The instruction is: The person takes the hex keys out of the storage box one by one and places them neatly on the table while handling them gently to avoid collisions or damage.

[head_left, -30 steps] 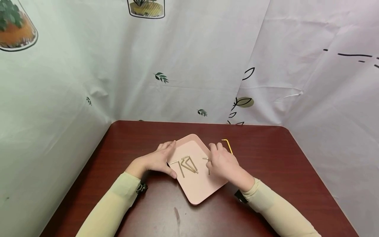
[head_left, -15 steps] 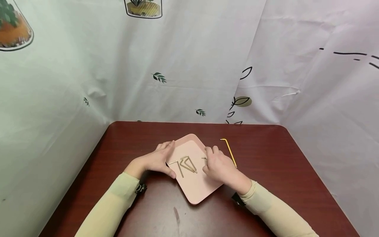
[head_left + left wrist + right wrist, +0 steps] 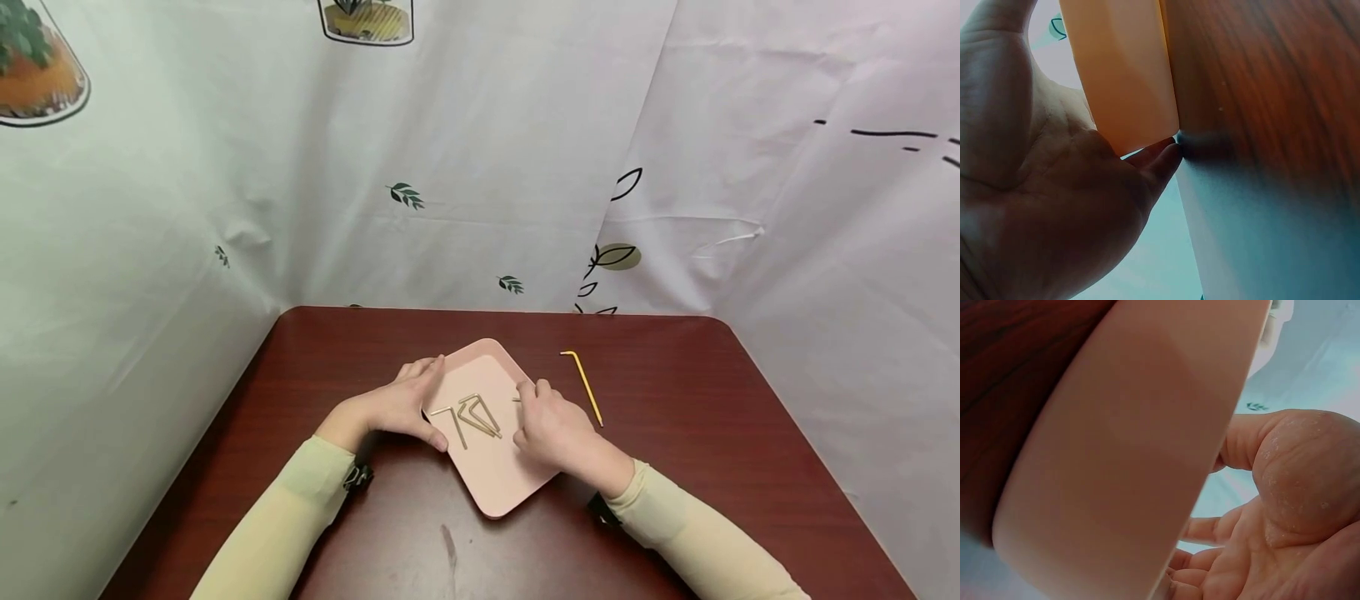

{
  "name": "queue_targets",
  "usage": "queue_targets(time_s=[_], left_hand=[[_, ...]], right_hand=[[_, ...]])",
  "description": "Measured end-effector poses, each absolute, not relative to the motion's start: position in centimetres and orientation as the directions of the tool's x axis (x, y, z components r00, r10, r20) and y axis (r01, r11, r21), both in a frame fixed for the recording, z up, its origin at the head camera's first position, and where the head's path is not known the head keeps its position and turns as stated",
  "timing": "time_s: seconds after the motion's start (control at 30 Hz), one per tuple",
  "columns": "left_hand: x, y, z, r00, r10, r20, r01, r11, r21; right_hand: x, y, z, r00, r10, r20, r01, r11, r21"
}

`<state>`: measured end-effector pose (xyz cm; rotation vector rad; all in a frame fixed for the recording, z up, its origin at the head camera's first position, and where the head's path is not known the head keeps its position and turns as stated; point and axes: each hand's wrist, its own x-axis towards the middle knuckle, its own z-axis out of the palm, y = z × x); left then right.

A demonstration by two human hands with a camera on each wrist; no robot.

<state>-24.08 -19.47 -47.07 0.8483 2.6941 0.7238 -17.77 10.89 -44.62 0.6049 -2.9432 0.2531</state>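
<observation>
A pink square tray lies turned cornerwise on the table. My left hand holds its left corner, thumb on the near side and fingers on the far side; in the left wrist view the tray wall sits against the palm. Several brass-coloured L-shaped hex keys lie inside the tray. My right hand reaches over the right rim with fingers bent down into the tray. Beside its fingers the short end of another brass hex key shows. Its fingertips are hidden, also behind the wall in the right wrist view.
A yellow L-shaped hex key lies on the dark red-brown table, right of the tray. White printed sheeting hangs behind the table and along both sides.
My right hand has shifted slightly left and towards me, covering most of the rightmost brass hex key and uncovering the whole yellow one. The left hand and tray stay put.
</observation>
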Motion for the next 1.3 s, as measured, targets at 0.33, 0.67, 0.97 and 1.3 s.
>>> queue_targets(time_s=[0.33,0.67,0.97,1.3], left_hand=[[-24.0,-19.2,-46.7,-0.805,0.589,-0.062,0.476,0.706,0.524],[-24.0,-19.1,-46.5,-0.806,0.589,-0.05,0.482,0.703,0.524],[-24.0,-19.2,-46.7,-0.807,0.589,-0.051,0.481,0.704,0.522],[-24.0,-19.3,-47.1,-0.805,0.591,-0.044,0.488,0.704,0.516]], right_hand=[[-17.8,10.7,-45.0,-0.918,-0.373,0.134,-0.387,0.916,-0.105],[-17.9,10.3,-45.0,-0.928,-0.36,0.096,-0.369,0.925,-0.094],[-18.1,10.2,-45.3,-0.92,-0.379,0.093,-0.386,0.92,-0.072],[-18.6,9.8,-45.7,-0.92,-0.391,0.039,-0.393,0.917,-0.063]])
